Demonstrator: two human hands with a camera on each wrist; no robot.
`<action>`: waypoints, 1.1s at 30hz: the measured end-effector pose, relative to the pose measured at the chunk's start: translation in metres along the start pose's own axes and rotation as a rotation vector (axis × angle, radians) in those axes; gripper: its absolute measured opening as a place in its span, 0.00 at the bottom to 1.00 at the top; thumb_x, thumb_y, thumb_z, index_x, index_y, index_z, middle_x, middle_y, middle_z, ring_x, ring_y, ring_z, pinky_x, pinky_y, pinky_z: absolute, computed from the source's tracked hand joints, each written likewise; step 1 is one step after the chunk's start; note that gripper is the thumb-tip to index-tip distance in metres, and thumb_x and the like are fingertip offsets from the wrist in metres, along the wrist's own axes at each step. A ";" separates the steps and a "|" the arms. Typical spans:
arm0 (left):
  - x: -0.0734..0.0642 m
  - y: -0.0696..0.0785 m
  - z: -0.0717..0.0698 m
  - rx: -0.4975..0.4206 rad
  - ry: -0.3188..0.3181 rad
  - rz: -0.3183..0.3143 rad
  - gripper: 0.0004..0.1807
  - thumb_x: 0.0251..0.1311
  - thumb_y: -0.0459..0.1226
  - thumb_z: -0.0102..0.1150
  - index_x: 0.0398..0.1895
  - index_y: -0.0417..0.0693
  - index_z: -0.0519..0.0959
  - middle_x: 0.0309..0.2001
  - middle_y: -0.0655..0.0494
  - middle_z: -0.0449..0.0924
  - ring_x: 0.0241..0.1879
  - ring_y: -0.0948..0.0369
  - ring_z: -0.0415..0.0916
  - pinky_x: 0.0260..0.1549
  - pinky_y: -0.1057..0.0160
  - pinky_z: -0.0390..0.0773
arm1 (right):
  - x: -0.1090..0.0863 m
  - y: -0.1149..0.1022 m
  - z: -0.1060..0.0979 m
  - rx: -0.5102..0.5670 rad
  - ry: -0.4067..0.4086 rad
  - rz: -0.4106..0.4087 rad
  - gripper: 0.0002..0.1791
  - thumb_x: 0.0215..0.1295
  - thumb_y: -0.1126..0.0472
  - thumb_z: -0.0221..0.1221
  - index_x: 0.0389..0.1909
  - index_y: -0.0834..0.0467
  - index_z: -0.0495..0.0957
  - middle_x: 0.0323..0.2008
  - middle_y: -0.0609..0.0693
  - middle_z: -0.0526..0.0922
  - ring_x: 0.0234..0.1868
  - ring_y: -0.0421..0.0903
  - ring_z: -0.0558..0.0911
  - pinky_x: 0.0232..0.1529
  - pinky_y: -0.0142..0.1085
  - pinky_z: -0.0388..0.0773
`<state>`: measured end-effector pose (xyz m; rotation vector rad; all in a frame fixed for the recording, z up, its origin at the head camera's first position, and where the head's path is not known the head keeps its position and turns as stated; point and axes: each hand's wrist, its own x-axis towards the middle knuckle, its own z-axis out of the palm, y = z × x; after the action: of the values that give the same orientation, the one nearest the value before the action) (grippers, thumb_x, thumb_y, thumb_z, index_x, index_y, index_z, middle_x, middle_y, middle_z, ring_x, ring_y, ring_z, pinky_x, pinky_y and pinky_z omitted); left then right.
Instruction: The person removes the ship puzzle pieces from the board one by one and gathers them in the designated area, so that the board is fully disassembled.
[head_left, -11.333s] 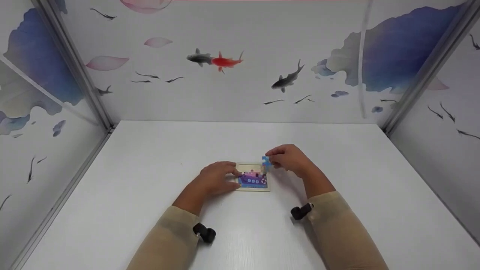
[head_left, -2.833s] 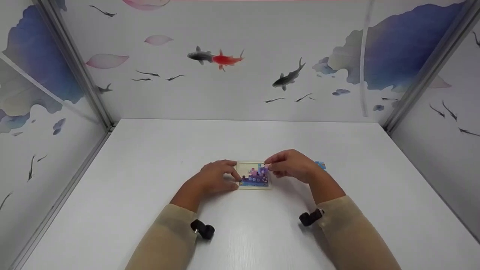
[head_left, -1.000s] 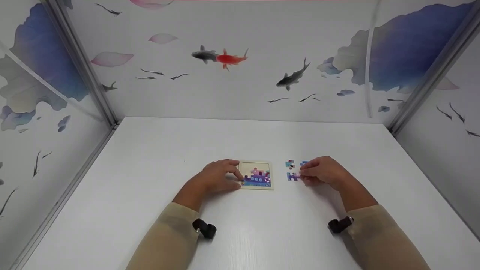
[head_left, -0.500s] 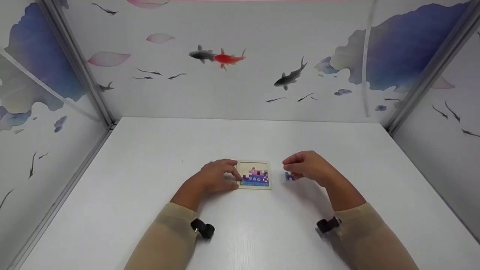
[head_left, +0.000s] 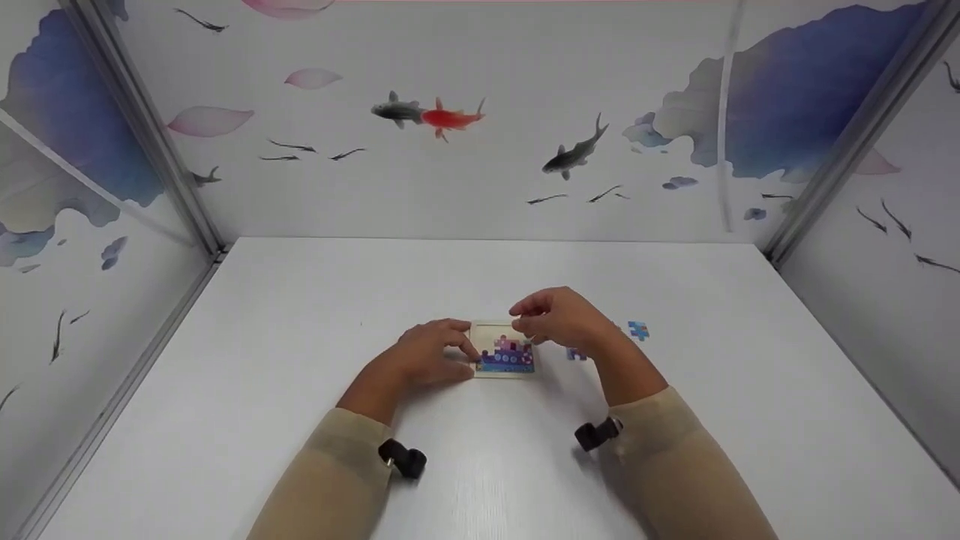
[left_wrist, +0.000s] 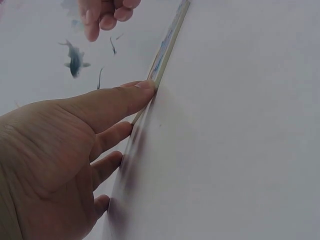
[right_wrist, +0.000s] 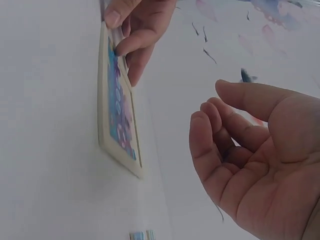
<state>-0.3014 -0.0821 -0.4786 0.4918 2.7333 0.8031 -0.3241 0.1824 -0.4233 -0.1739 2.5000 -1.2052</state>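
A small pale puzzle frame (head_left: 504, 377) lies on the table, its lower part filled with a purple and pink ship picture (head_left: 506, 358); the upper part shows bare backing. My left hand (head_left: 439, 351) grips the frame's left side, index finger over the left edge and thumb at the near corner. In the left wrist view that thumb (left_wrist: 125, 97) sits on the frame's edge. My right hand (head_left: 562, 319) hovers over the frame's upper right corner. The right wrist view shows its fingers (right_wrist: 201, 132) loosely bent, apart from the thumb, no piece visible between them.
To the right of the frame lie a blue loose puzzle piece (head_left: 638, 330) and a purple one (head_left: 576, 354); another is mostly hidden behind the right hand. A white panel (head_left: 465, 202) painted with fish stands at the table's back edge.
Earlier, my right hand held pieces over the puzzle's upper right; a purple one now lies on the table. It has since moved left from the loose pieces back over the frame. The left hand stays put.
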 end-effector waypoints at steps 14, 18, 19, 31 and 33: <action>-0.001 0.000 0.001 0.005 0.010 -0.006 0.07 0.65 0.49 0.72 0.43 0.75 0.90 0.81 0.65 0.68 0.85 0.47 0.57 0.83 0.35 0.53 | 0.021 0.002 0.014 0.068 0.048 -0.014 0.17 0.74 0.52 0.68 0.59 0.52 0.86 0.49 0.51 0.88 0.50 0.51 0.89 0.60 0.43 0.88; 0.000 0.000 0.002 -0.006 0.015 -0.017 0.07 0.64 0.48 0.72 0.42 0.77 0.89 0.81 0.65 0.69 0.85 0.47 0.57 0.83 0.34 0.53 | 0.028 0.011 0.018 0.069 0.061 0.032 0.15 0.73 0.53 0.68 0.57 0.49 0.87 0.49 0.50 0.88 0.49 0.49 0.88 0.58 0.41 0.88; 0.000 0.000 0.002 -0.009 0.014 -0.017 0.07 0.64 0.48 0.72 0.41 0.78 0.89 0.81 0.65 0.69 0.85 0.46 0.57 0.83 0.34 0.53 | 0.030 0.013 0.019 0.070 0.065 0.046 0.14 0.72 0.53 0.69 0.56 0.49 0.88 0.49 0.49 0.88 0.49 0.49 0.87 0.57 0.40 0.88; -0.001 0.000 0.000 -0.031 0.008 -0.029 0.08 0.64 0.49 0.73 0.40 0.81 0.88 0.81 0.66 0.68 0.86 0.47 0.54 0.84 0.33 0.49 | 0.037 0.023 0.027 0.043 0.028 0.083 0.10 0.73 0.59 0.67 0.51 0.47 0.89 0.48 0.49 0.89 0.48 0.48 0.87 0.60 0.39 0.87; -0.001 0.000 0.000 -0.031 0.010 -0.030 0.08 0.64 0.49 0.73 0.40 0.81 0.88 0.81 0.66 0.68 0.86 0.46 0.54 0.84 0.33 0.50 | 0.037 0.024 0.027 0.049 0.024 0.081 0.10 0.74 0.60 0.66 0.52 0.47 0.89 0.49 0.49 0.89 0.49 0.48 0.88 0.60 0.40 0.87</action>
<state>-0.3004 -0.0819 -0.4784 0.4409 2.7261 0.8418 -0.3476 0.1679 -0.4671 -0.0453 2.4696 -1.2409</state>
